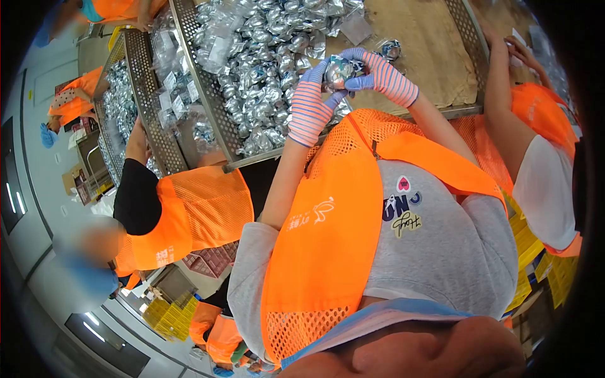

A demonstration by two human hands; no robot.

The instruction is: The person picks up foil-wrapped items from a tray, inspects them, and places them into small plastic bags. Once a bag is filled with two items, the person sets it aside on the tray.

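Observation:
Both my hands wear striped gloves with blue fingertips and meet over the front edge of a metal-sided table. Between them they hold a round silver foil-wrapped packet (339,72). My left hand (313,103) has its fingers curled round the packet's left side. On its right side, my right hand (384,77) presses with thumb and fingers. Many similar silver packets (258,75) lie heaped to the left and beyond. A single packet (391,50) sits just past my right hand on brown board (435,50).
Perforated metal dividers (200,82) separate the heaps. A co-worker in an orange vest (208,198) reaches in at the left; another co-worker (542,120) works at the right. Yellow crates (173,320) and red crates (211,259) stand behind.

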